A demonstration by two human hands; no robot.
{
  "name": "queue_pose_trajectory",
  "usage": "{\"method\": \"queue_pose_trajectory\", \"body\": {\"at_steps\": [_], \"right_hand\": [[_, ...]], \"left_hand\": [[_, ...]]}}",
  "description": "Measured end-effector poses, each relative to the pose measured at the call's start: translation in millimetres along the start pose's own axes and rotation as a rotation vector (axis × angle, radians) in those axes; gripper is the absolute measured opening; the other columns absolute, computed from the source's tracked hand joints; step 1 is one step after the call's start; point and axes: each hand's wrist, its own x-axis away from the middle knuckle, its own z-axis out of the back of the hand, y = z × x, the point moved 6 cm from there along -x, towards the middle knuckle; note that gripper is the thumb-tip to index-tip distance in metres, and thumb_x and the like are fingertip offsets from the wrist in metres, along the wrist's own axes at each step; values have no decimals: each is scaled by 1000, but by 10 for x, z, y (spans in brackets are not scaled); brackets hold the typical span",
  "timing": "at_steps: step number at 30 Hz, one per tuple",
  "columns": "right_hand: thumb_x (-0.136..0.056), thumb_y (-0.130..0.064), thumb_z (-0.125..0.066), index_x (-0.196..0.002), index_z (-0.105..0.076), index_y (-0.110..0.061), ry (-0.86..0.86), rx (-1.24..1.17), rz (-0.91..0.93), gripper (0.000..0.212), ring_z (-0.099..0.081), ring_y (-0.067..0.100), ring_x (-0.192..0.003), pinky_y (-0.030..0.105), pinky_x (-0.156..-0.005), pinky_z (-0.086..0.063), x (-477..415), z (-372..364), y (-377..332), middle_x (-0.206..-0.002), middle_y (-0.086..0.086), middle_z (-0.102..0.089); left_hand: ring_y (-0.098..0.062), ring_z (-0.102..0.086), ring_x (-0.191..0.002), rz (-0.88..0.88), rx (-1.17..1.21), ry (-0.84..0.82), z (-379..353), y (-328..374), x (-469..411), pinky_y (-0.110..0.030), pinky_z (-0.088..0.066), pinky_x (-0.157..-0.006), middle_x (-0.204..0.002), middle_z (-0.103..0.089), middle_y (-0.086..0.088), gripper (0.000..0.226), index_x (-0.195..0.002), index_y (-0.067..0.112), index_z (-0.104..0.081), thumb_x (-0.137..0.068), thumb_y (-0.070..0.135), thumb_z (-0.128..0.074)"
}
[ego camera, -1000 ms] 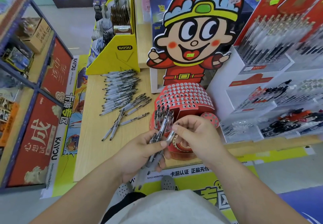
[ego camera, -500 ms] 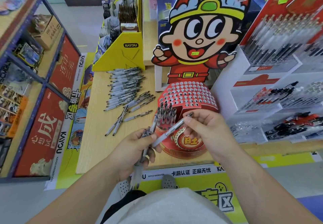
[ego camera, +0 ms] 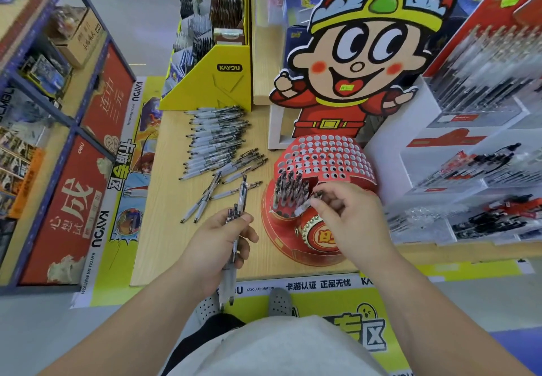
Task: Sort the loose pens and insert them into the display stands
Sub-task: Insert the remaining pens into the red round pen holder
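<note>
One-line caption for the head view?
Right hand pinches a pen at the red stand; left hand grips spare pens.

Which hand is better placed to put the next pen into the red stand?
The right. The right hand pinches a single pen at the red stand, beside the inserted pens. The left hand is off to the side, gripping a bundle of pens.
</note>
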Motion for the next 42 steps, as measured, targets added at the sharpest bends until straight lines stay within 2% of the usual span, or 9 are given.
{"method": "queue_pose_trajectory", "body": {"at_steps": [3,8,15,20,29,32,36,39,42], "right_hand": [[-87,-23,-76,-103,-74,-25,-28,47,12,16,-60,0,-81,4,-69,-40,-6,-82,41,-82,-20,-63],[-88,-24,-76,-107,-74,-24,-15,47,10,20,-60,-2,-81,7,-71,-42,-21,-171,56,-82,-22,-61],[-87,-30,-75,-109,-74,-27,-98,125,21,22,-62,5,-78,34,-77,-56,-57,-337,58,-89,-13,-68],[-86,-31,-76,-110,-75,-26,-53,141,30,24,-61,4,-77,32,-74,-56,-40,-333,64,-85,-13,-67],[-89,-32,-74,-122,-68,-31,-107,191,40,34,-59,5,-74,34,-70,-55,27,-373,121,-85,-14,-68],[-88,-36,-74,-127,-64,-32,-107,76,5,40,-60,3,-73,30,-71,-55,51,-321,57,-82,-16,-67],[-90,-30,-73,-114,-67,-36,-69,-309,-113,26,-64,9,-69,28,-66,-54,20,-117,-92,-84,-15,-68],[-94,-19,-68,-111,-72,-24,-185,-571,-207,18,-67,12,-65,24,-58,-49,-33,-50,-219,-85,-4,-72],[-95,-12,-66,-102,-74,-20,-294,-629,-205,13,-64,12,-65,23,-55,-47,-62,-10,-276,-75,-4,-69]], "left_hand": [[-19,-49,-54,-2,7,-9,-1,-4,-24,-29,-35,-47,-79,-67,-10,13,-107,10,-61,-100,22,-60],[-19,-49,-54,-4,20,-17,4,-2,-45,-29,-35,-47,-78,-66,-9,11,-105,11,-61,-100,21,-60],[-19,-48,-53,-9,18,-21,-24,36,-52,-29,-36,-46,-78,-66,-10,11,-104,11,-62,-100,21,-60],[-18,-48,-53,-11,17,-58,-71,59,-32,-29,-36,-46,-79,-66,-10,12,-105,10,-62,-100,21,-59],[-21,-46,-53,-28,12,-203,-233,134,68,-29,-39,-48,-73,-58,-10,21,-112,1,-62,-103,17,-53],[-22,-45,-53,-47,-18,-244,-294,177,98,-30,-39,-49,-72,-55,-9,21,-110,3,-65,-102,18,-53],[-21,-42,-51,-57,-70,-327,-392,231,153,-29,-36,-49,-69,-54,-9,19,-104,5,-68,-102,18,-53],[-21,-41,-49,-55,-126,-416,-505,259,200,-27,-34,-47,-67,-53,-10,17,-101,5,-67,-101,16,-54],[-21,-41,-49,-54,-148,-475,-589,279,226,-26,-34,-46,-67,-54,-11,17,-98,7,-69,-100,16,-55]]}}
